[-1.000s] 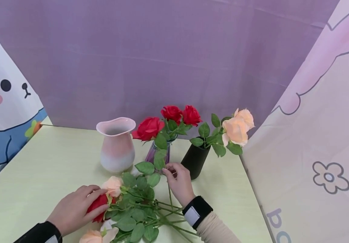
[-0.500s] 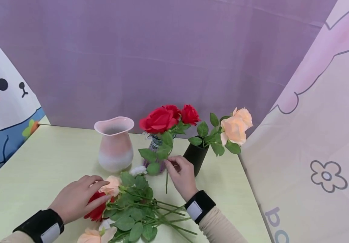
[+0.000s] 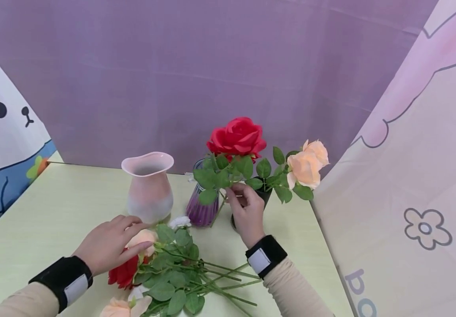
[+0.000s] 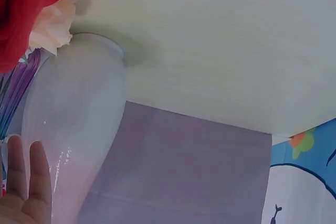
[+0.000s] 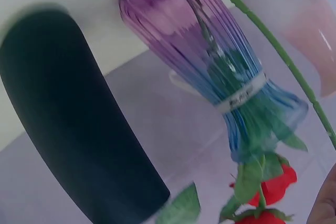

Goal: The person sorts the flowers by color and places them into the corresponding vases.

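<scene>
I am pinching the stem of the red rose (image 3: 237, 136) with my right hand (image 3: 247, 213), and over the last second I have been lifting it off the pile: it was leaning low beside the purple glass vase (image 3: 202, 207), and now its bloom is standing high above that vase's mouth, with the stem end hanging just beside the vase's rim. To me that reads as the rose nearly lined up for going in with the red ones already there. My left hand (image 3: 109, 243) is lying spread and relaxed on the loose flowers (image 3: 172, 273) on the table (image 3: 53, 211), fingertips on a peach bloom, having slid a little toward the pink vase (image 3: 149, 187). The black vase (image 5: 73, 124) is holding the peach roses (image 3: 306, 164), just beside my right hand.
</scene>
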{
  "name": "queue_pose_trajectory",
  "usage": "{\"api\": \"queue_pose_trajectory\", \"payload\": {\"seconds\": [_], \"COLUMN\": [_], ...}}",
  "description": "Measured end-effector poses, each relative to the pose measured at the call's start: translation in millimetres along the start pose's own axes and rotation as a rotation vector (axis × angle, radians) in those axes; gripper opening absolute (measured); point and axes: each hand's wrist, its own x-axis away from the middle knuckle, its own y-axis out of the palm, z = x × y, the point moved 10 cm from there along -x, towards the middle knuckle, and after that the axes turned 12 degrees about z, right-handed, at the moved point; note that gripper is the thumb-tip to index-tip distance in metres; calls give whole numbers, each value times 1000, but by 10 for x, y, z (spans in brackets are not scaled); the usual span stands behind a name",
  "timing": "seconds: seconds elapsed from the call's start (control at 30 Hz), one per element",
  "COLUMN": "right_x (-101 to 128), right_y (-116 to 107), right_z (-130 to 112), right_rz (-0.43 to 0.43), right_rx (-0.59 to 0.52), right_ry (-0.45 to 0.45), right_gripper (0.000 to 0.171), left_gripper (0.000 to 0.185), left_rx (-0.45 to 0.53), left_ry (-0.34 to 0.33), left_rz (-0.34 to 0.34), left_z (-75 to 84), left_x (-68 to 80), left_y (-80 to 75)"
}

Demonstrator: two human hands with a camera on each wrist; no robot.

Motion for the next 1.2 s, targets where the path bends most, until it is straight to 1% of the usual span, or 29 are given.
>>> {"api": "queue_pose_trajectory", "payload": {"seconds": [0.2, 0.33, 0.47, 0.57, 0.67, 0.73, 0.8, 0.9, 1.0, 1.1, 1.2], "right_x": [-292, -440, -556, -632, -733, -802, -867, -951, -1028, -1088, -1120], "right_y": [-42, -62, -116, -187, -247, -265, -282, -328, -373, -394, -400], "right_z": [-303, -472, -560, -678, -847, -971, -1042, -1075, -1144, -1233, -1186], "right_rz": [9, 7, 47, 89, 95, 80, 78, 107, 132, 133, 148], "right_rx": [-53, -86, -131, -148, -146, -156, -169, -195, -250, -311, -337], "right_ry": [-36, -47, -29, -35, -62, -84, -90, -71, -47, -39, -24], "right_gripper": [22, 25, 29, 25, 22, 22, 23, 22, 20, 20, 21], "left_gripper": [67, 67, 68, 67, 68, 68, 68, 67, 65, 63, 64], "left_rx": [1, -9, -12, -2, 9, 16, 25, 29, 30, 24, 34], "left_ry": [20, 28, 41, 56, 76, 95, 120, 158, 176, 169, 156], "left_rz": [-4, 7, 13, 16, 26, 40, 58, 88, 102, 83, 57], "left_z": [34, 48, 67, 104, 186, 266, 344, 455, 536, 609, 692], "left_x": [-100, -190, -280, -352, -445, -513, -584, -696, -784, -812, -785], "left_y": [2, -38, -87, -101, -116, -157, -203, -270, -284, -258, -229]}}
